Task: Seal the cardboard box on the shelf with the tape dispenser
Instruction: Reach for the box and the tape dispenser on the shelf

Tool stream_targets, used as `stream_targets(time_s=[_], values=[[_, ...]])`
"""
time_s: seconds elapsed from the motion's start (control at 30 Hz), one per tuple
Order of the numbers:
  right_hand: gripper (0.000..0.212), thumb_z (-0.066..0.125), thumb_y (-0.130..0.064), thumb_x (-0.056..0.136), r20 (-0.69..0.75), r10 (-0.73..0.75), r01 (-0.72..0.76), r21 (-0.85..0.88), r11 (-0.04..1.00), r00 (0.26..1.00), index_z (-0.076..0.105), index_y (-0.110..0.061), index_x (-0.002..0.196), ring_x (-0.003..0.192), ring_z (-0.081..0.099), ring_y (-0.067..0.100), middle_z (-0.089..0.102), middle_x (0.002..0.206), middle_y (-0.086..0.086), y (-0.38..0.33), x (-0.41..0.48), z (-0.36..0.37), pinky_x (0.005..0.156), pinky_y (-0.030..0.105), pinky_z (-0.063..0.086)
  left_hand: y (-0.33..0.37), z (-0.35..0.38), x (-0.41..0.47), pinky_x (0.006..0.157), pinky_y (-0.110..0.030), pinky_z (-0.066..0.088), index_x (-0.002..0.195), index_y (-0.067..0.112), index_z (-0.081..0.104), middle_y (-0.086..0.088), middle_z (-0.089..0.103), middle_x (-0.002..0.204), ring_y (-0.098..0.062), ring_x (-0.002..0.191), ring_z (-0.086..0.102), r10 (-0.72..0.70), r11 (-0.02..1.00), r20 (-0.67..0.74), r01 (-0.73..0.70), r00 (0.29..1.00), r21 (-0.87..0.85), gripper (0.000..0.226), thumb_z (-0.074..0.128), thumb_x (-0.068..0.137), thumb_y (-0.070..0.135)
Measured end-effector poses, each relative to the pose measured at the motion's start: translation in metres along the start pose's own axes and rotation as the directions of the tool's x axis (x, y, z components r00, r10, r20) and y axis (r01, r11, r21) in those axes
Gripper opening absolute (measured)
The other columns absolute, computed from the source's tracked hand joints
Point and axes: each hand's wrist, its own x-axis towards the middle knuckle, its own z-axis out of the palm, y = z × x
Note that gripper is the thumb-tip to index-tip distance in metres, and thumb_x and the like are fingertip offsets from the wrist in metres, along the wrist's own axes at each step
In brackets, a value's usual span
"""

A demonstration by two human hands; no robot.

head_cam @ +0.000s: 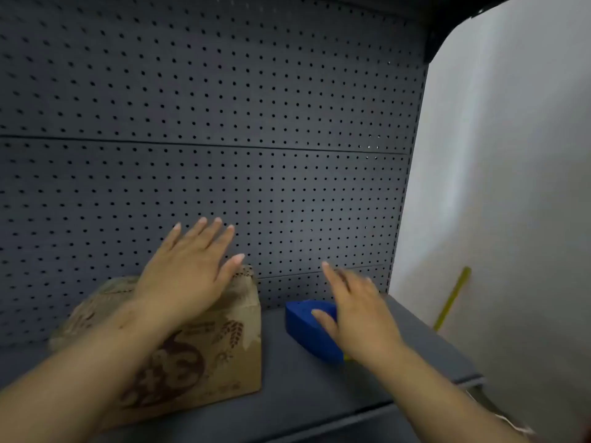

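Box [204, 353] on shelf [307, 388], toward left edge, against pegboard [224, 123]. Left hand [185, 276] flat above box top, fingers spread, holding nothing. Right hand [358, 314] open over blue dispenser [311, 327] near right edge, ungripped.

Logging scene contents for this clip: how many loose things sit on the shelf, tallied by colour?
Brown: 1, the printed brown cardboard box
Blue: 1, the blue plastic tape dispenser
Total: 2, on the dark grey metal shelf
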Motion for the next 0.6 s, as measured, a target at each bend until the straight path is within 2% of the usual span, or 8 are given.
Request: stream_targets(time_s=[0.1,0.2,0.33,0.5,0.6], values=[[0.078,0.039,-0.052,0.092,0.219,0.097,-0.065,-0.147,0.987,0.971,-0.01,-0.025,0.146,0.14,0.017,0.031,0.02,0.152,0.015,0.002,0.003,0.045,0.116,0.042,0.005,-0.002,0.018,-0.006,0.113,-0.034,-0.017,0.147,0.029,-0.009,0.013,-0.023,0.145,-0.002,0.134,-0.023,0.023,0.998,0.019,-0.024,1.0,0.06,0.087,-0.021,0.068,0.063],[0.082,0.041,-0.054,0.091,0.319,0.166,-0.099,-0.217,0.971,0.933,-0.012,-0.025,0.146,0.137,0.022,0.033,0.025,0.149,0.018,0.007,0.006,0.076,0.116,0.045,0.006,-0.002,0.031,-0.01,0.111,-0.034,-0.018,0.146,0.03,-0.012,0.013,-0.026,0.142,-0.002,0.131,-0.025,-0.003,0.999,0.048,0.0,0.999,0.05,0.088,-0.023,0.065,0.063],[0.085,0.043,-0.055,0.09,0.342,0.179,-0.076,-0.295,0.953,0.922,-0.012,-0.024,0.146,0.129,0.037,0.034,0.042,0.137,0.018,0.014,0.01,0.097,0.115,0.046,0.011,-0.002,0.036,-0.014,0.113,-0.034,-0.017,0.147,0.03,-0.009,0.009,-0.015,0.156,0.0,0.132,-0.022,-0.03,0.999,0.061,0.029,0.998,0.018,0.089,-0.021,0.066,0.063],[0.083,0.054,-0.042,0.089,0.319,0.087,-0.001,-0.258,0.966,0.944,-0.001,-0.022,0.148,0.117,0.047,0.029,0.054,0.123,0.013,0.025,0.015,0.105,0.112,0.041,0.021,-0.004,0.041,-0.02,0.113,-0.032,-0.016,0.147,0.029,-0.007,0.008,-0.009,0.158,0.0,0.133,-0.019,-0.068,0.998,0.047,0.068,0.997,0.016,0.087,-0.02,0.068,0.064],[0.082,0.058,-0.04,0.088,0.313,0.043,0.029,-0.224,0.974,0.949,0.006,-0.022,0.149,0.113,0.05,0.028,0.056,0.121,0.011,0.032,0.017,0.108,0.106,0.038,0.028,-0.004,0.042,-0.023,0.112,-0.031,-0.015,0.148,0.029,-0.005,0.007,-0.006,0.159,-0.005,0.141,-0.014,-0.091,0.995,0.048,0.09,0.995,0.031,0.088,-0.019,0.068,0.064]])
